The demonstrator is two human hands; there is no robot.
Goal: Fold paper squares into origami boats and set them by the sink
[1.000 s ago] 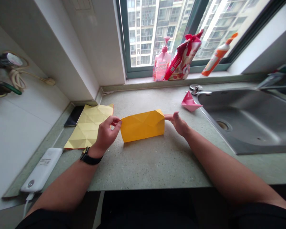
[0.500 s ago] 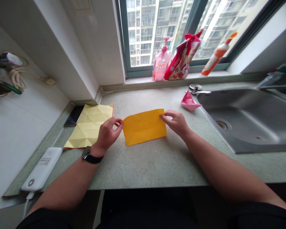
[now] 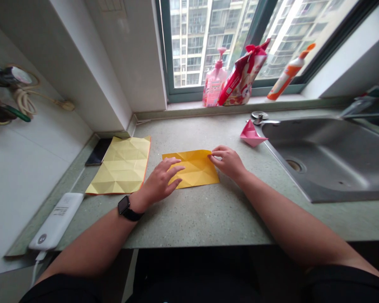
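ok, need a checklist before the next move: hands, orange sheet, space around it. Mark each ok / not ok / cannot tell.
1. Right hand has the orange sheet: ok, pinched at its far right corner.
2. Left hand gripping the sheet: not ok, fingers spread over its left part.
3. Left fingertips touching the sheet: cannot tell from this angle.
4. Sheet flat: not ok, far edge bows up near the right hand.
5. Yellow paper apart from the sheet: ok, counter shows between them.
6. Pink boat apart from the right hand: ok, it sits beyond, by the sink.
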